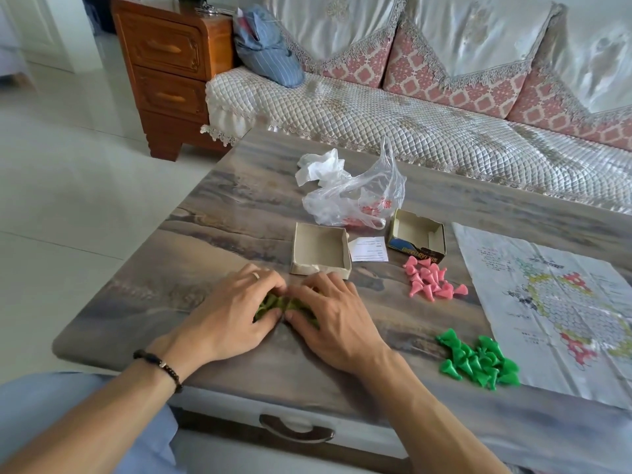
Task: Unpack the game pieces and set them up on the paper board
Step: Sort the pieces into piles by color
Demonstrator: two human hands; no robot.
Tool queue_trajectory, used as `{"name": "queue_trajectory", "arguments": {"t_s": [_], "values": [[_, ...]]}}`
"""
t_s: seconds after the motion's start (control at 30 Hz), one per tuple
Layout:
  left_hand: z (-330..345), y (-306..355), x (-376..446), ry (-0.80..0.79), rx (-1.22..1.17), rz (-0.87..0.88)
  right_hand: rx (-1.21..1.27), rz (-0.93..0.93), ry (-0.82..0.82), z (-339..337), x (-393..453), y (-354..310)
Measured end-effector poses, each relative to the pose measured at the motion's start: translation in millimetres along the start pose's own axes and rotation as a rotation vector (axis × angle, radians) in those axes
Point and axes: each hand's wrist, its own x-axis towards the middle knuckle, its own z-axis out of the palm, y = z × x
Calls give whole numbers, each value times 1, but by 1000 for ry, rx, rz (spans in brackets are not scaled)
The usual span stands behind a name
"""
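Both my hands rest over a small heap of olive-green pieces (277,303) near the table's front left. My left hand (236,311) and my right hand (333,318) curl around the heap from either side, thumbs nearly touching, and most of it is hidden under my fingers. A pile of pink pieces (430,280) lies to the right, and a pile of bright green pieces (478,360) sits near the front edge. The paper board (547,302) is spread flat at the table's right side with no pieces on it.
An open cardboard box tray (319,253) and its printed lid (417,237) stand behind my hands, with a paper slip (368,253) between them. A clear plastic bag (355,196) and crumpled white wrap (319,165) lie further back. A sofa and wooden cabinet stand beyond the table.
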Motion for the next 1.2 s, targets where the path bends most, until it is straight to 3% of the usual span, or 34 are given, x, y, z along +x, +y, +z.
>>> {"name": "queue_trajectory", "arguments": {"t_s": [0.5, 0.87, 1.2], "values": [[9, 1, 19, 98, 282, 47, -85, 182, 174, 6, 10, 1], [14, 2, 18, 198, 218, 12, -76, 221, 206, 7, 8, -2], [12, 3, 22, 303, 103, -165, 21, 240, 261, 2, 6, 4]]}}
